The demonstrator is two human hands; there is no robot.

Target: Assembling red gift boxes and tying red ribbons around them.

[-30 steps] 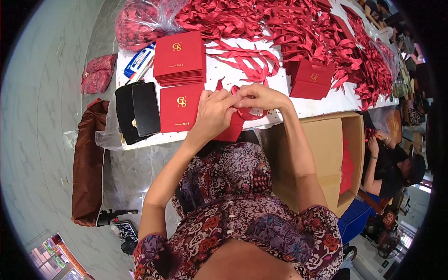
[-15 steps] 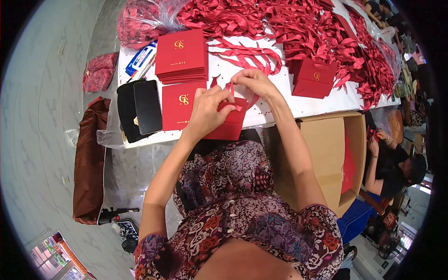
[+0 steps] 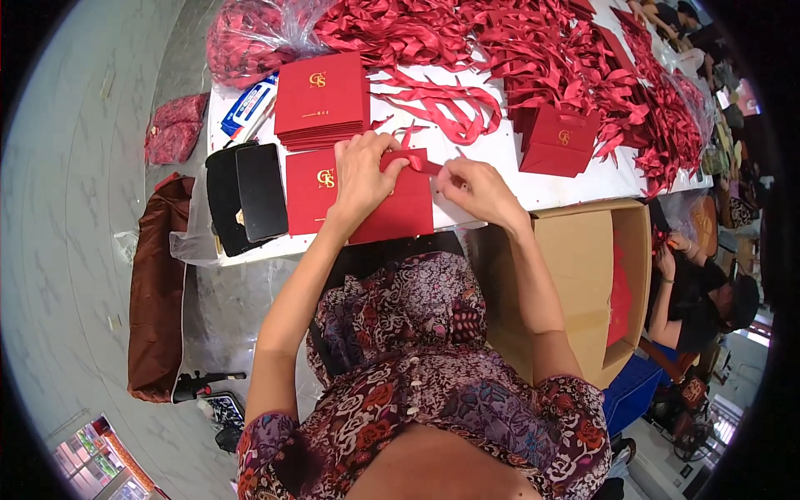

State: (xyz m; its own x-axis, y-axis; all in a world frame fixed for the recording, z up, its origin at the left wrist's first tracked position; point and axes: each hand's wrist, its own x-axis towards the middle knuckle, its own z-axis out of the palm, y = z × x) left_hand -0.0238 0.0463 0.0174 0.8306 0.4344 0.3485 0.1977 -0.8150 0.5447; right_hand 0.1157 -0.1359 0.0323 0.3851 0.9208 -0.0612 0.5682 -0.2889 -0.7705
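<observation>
A small red paper bag [image 3: 400,212] lies flat at the table's near edge, beneath my left hand [image 3: 362,177]. Closed at the bag's top edge, my left thumb and fingers pinch a red ribbon [image 3: 427,167]. To the right of the bag, my right hand [image 3: 482,193] is closed on the ribbon's other part, which is stretched short between both hands. Left of my left hand lies another red bag [image 3: 308,196] with a gold print, partly covered by that hand. Behind it stands a stack of flat red bags [image 3: 321,96].
Loose red ribbons [image 3: 450,108] and a large ribbon heap [image 3: 400,33] fill the table's far side. Ribboned bags [image 3: 560,137] stand right. A black phone [image 3: 262,192] lies left. An open cardboard box [image 3: 575,267] is at my right; a co-worker [image 3: 708,292] sits beyond.
My right hand has moved right and nearer, drawing the ribbon sideways. The bag under my left hand, tilted before, now lies flatter. My left hand has shifted slightly up and left.
</observation>
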